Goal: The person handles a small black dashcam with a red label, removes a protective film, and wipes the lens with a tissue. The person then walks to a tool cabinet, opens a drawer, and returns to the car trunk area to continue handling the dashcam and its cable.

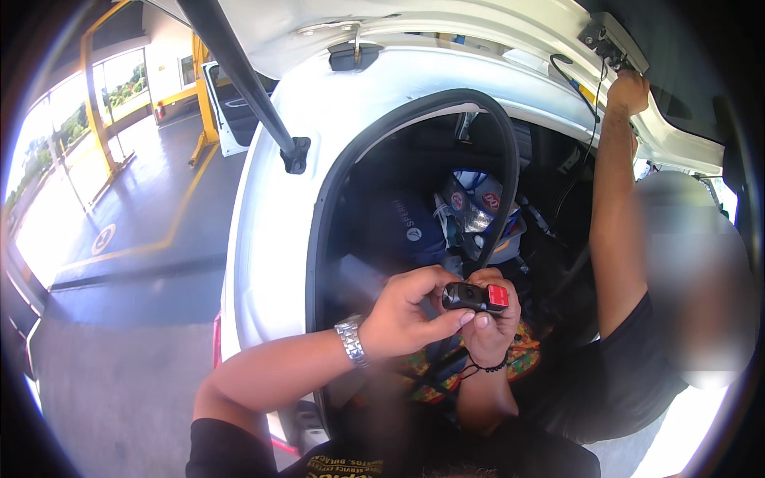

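Note:
Both my hands are closed around a small black dash camera [464,295], with a red square adhesive pad on its right end. My left hand [402,312], wearing a metal watch, pinches the left end between thumb and fingers. My right hand [489,338], with a dark beaded bracelet at the wrist, grips the end by the red pad. Below and beyond them is the open cargo area of a white car [275,231]. A black rubber door seal [510,151] hangs partly loose across its opening, passing just beyond my hands.
At right, a person in a dark shirt raises a hand [628,94] to the opened tailgate [510,20], near a dangling cable [596,119]. A gas strut [239,80] crosses the upper left. Bags [478,203] fill the cargo area. Yellow lift posts [203,103] stand beyond.

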`<state>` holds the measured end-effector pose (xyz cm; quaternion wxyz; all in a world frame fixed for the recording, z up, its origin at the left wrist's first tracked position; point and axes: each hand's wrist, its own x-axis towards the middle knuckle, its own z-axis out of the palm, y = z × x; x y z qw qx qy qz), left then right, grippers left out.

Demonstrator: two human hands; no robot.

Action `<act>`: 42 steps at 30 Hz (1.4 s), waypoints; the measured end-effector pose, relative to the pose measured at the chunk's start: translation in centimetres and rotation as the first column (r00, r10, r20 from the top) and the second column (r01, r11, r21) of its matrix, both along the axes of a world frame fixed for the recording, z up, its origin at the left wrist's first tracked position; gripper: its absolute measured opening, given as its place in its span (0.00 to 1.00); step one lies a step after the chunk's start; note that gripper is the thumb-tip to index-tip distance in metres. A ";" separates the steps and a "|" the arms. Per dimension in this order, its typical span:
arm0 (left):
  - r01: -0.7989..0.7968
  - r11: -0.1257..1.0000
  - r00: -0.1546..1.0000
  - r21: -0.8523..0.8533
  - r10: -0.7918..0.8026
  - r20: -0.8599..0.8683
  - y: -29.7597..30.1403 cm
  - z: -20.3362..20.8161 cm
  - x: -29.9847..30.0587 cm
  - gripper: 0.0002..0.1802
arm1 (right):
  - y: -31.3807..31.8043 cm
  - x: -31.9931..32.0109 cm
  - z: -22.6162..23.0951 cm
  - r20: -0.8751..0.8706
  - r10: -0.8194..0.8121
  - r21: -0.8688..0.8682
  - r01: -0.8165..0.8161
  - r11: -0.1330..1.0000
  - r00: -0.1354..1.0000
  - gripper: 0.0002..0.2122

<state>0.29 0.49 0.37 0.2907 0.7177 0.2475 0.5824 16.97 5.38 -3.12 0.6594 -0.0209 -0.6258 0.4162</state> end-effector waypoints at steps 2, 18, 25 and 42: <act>-0.034 0.997 0.999 0.064 0.035 -0.021 0.2 0.4 0.0 0.15 | 0.0 0.1 -0.2 -0.002 0.004 -0.029 -0.004 1.000 1.000 0.22; -0.126 0.963 0.991 0.239 0.134 -0.016 0.3 0.5 0.4 0.18 | -1.0 -1.0 -0.7 -0.095 -0.024 -0.118 0.013 0.993 0.995 0.27; -0.146 0.940 0.978 0.308 0.184 -0.098 0.1 1.0 -0.1 0.19 | -1.7 -1.5 -0.5 -0.106 0.015 -0.161 -0.033 0.986 0.994 0.32; -0.088 0.935 0.975 0.343 0.152 -0.163 -0.3 0.6 0.6 0.19 | -2.2 -0.1 -0.3 -0.146 0.013 -0.132 -0.032 0.991 0.989 0.30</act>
